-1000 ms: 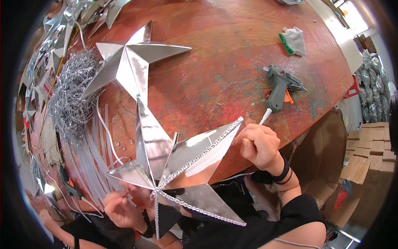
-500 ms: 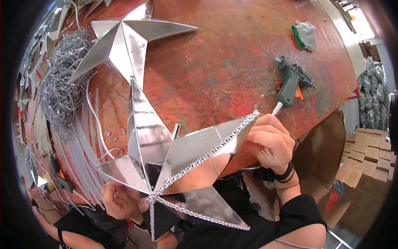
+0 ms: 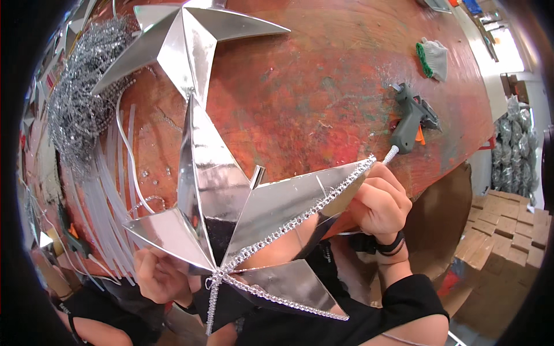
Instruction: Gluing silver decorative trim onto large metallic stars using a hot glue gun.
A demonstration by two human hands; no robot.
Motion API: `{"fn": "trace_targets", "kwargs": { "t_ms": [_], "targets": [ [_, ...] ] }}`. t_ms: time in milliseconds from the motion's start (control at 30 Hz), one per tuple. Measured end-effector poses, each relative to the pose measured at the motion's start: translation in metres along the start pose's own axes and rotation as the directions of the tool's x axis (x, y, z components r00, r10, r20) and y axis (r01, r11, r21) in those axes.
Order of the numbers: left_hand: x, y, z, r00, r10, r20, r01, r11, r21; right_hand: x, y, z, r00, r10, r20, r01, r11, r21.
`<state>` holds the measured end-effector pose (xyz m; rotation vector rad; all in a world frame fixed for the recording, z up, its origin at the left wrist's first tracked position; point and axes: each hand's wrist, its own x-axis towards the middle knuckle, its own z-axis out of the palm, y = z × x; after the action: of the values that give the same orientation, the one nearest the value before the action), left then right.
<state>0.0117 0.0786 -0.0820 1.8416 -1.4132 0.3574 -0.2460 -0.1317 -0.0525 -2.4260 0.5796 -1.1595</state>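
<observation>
A shiny silver star [image 3: 222,196] with folded, mirror-like points is held in front of me at the table's near edge. Silver beaded trim [image 3: 300,222] runs along some of its ridges and meets at the centre. My right hand [image 3: 381,202] pinches the tip of the right-hand point, thumb hidden behind it. Curled beside the left point is my left hand [image 3: 161,277], partly hidden by the star; its fingers appear closed on that edge. A second silver star [image 3: 184,46] lies beyond, its lower point overlapping the held one's top.
On the red, stained table [image 3: 300,98] lie a grey glue gun [image 3: 412,121], a white glove with green cuff [image 3: 433,59], a heap of silver trim [image 3: 86,98] and several clear glue sticks [image 3: 109,219]. Cardboard boxes [image 3: 502,230] stand at right. Another person's arm [image 3: 98,331] shows lower left.
The view has shifted slightly, so the table things sit a little differently in the picture. Both hands keep their places on the star, which looks otherwise unchanged.
</observation>
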Motion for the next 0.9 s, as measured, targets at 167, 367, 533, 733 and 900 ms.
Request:
{"fn": "trace_targets", "kwargs": {
  "t_ms": [167,367,533,733,900],
  "targets": [
    [0.004,0.000,0.002,0.998,0.007,-0.069,-0.012,0.997,-0.071,-0.021,0.013,-0.020,0.977,0.161,-0.142,-0.172,0.983,-0.067],
    [0.005,0.000,0.007,0.997,0.013,-0.071,-0.016,0.999,-0.043,-0.010,0.029,-0.057,0.992,-0.012,-0.124,-0.042,0.908,-0.417],
    [0.011,0.000,0.002,0.999,0.024,-0.028,-0.026,0.997,-0.071,-0.006,0.036,-0.072,0.937,0.299,0.182,-0.089,0.707,-0.701],
    [0.013,0.003,0.001,0.998,-0.005,0.067,0.011,0.996,-0.087,0.007,0.045,-0.071,0.944,0.330,0.018,-0.197,0.606,-0.771],
    [0.006,0.006,0.011,0.996,-0.040,-0.086,0.040,0.999,-0.004,0.020,0.030,-0.062,0.864,0.401,0.304,-0.032,0.646,-0.762]
  ]
}}
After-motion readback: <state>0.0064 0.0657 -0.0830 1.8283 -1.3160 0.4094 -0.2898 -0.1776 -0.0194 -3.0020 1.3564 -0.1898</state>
